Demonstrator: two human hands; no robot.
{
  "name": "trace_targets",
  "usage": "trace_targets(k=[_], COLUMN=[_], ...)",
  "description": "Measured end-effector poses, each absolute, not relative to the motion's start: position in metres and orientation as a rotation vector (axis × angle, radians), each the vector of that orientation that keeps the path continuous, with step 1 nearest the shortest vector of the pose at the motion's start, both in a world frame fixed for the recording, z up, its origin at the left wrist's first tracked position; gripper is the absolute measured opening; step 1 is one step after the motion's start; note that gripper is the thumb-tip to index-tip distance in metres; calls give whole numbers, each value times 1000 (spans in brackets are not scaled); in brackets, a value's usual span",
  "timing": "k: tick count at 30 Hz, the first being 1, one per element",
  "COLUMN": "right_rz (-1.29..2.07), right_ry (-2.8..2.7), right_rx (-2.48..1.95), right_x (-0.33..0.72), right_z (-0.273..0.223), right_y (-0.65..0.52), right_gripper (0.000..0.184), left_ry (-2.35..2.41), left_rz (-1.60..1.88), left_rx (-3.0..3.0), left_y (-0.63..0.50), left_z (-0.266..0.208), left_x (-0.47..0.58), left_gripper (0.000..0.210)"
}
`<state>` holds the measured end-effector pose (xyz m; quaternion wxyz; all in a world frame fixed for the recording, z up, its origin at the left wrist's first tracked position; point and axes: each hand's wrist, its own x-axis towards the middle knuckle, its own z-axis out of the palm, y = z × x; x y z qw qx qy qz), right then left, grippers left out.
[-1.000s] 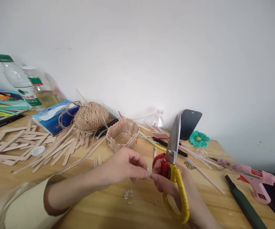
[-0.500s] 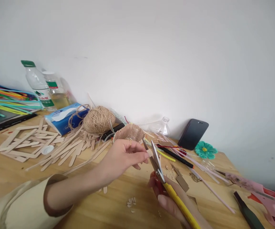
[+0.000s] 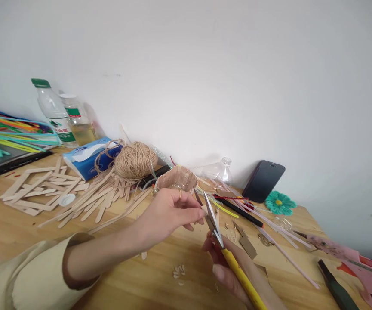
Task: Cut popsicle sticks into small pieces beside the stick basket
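Observation:
My left hand (image 3: 164, 217) pinches a small pale piece of wood (image 3: 205, 209), apparently cut from a craft stick, between thumb and fingers. Most of that piece is hidden by the fingertips and the blade. In my right hand (image 3: 229, 271) is a pair of scissors (image 3: 242, 272) with a yellow handle, blades pointing up and away. The blades are parted, with the wood piece between them, close to my left fingertips. On the table below lies a little heap of pale cut chips (image 3: 179, 271). Behind my left hand sits a round brown wooden-looking object (image 3: 177, 177), partly covered.
Craft sticks (image 3: 105, 202), a twine ball (image 3: 135, 160) and a blue tissue pack (image 3: 90, 159) lie left. Bottles (image 3: 55, 114) stand by the wall. To the right are a phone (image 3: 263, 181), a teal flower (image 3: 280, 202), a pink glue gun (image 3: 363, 271) and a dark-handled tool (image 3: 337, 286).
The view has shifted slightly. The wood piece shows less beside the blades, and the scissors' blades look a touch closer together. Both hands keep their holds.

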<state>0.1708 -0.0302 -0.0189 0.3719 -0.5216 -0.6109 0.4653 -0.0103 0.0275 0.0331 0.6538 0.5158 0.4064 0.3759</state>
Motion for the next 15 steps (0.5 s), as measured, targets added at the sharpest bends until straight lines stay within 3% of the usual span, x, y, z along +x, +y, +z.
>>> trace_targets(k=[15], right_rz=[1145], right_ry=[-1830], right_rx=[-1400], right_x=[173], right_z=[-17], right_y=[-32], right_gripper=[50], left_ry=[884], left_rz=[854], left_rx=[1130], left_y=[28], left_z=[34], left_x=[-10], left_gripper=[9])
